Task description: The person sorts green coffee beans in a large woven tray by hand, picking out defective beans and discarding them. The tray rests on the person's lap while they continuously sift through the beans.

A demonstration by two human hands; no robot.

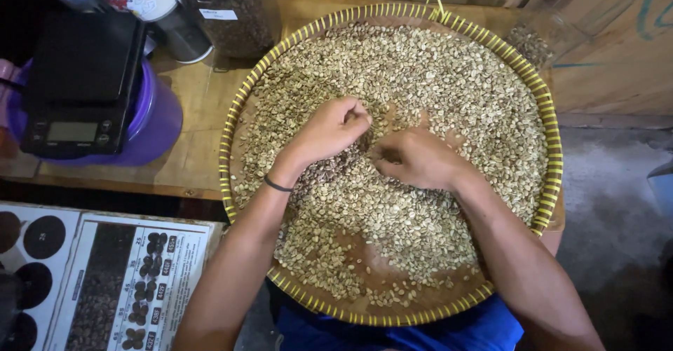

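Left hand [329, 130] and right hand [415, 158] both rest curled, fingers bunched, on pale green coffee beans [449, 92] mid-tray; whether either pinches a bean, cannot tell. Beans fill the round woven tray [554, 155], yellow-rimmed, no long axis, lying flat on a wooden table [200, 113]. Black scale [80, 85] on a purple tub [158, 123] sits left, concrete floor [617, 204] right.

Both hands' fingertips [361, 116] hidden, curled into the pale beans [420, 78]

Single head-worn view, steeply downward, close over the round tray [554, 148].
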